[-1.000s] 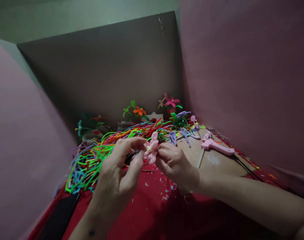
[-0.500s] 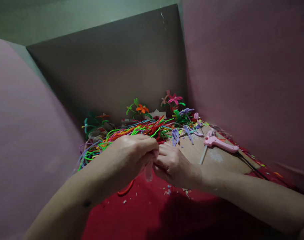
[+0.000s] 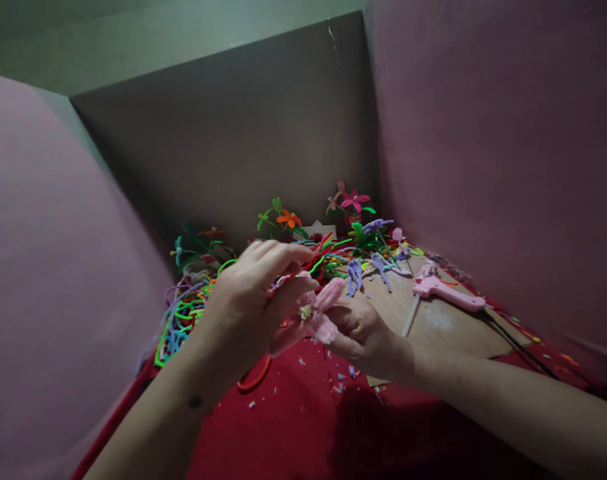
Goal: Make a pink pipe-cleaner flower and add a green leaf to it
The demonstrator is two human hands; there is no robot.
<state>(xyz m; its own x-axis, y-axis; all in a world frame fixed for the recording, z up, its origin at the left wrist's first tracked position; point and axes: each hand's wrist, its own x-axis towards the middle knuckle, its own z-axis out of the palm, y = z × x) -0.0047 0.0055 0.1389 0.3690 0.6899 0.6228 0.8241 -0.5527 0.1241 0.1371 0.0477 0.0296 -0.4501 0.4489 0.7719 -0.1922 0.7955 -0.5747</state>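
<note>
A fuzzy pink pipe-cleaner flower [image 3: 324,327] with a pale yellow centre is between my two hands, above the red cloth. My right hand [image 3: 370,333] is closed on the flower's right side, its fingertips at the petals. From the left, my left hand [image 3: 256,287] curls over the flower, its thumb against the petals and its index finger raised a little above. Part of the flower and any stem are hidden by the fingers.
Loose coloured pipe cleaners [image 3: 186,317] pile up behind my hands. A pink hot glue gun [image 3: 448,293] lies on a brown board [image 3: 453,330], with purple pipe-cleaner pieces [image 3: 354,277] nearby. Finished flowers [image 3: 289,219] stand along the back panel. Scraps dot the red cloth [image 3: 263,427].
The flower has turned so that its face and petals show; before, only a pink petal hung below my fingers. My hands have moved slightly apart, and the left fingers have lifted.
</note>
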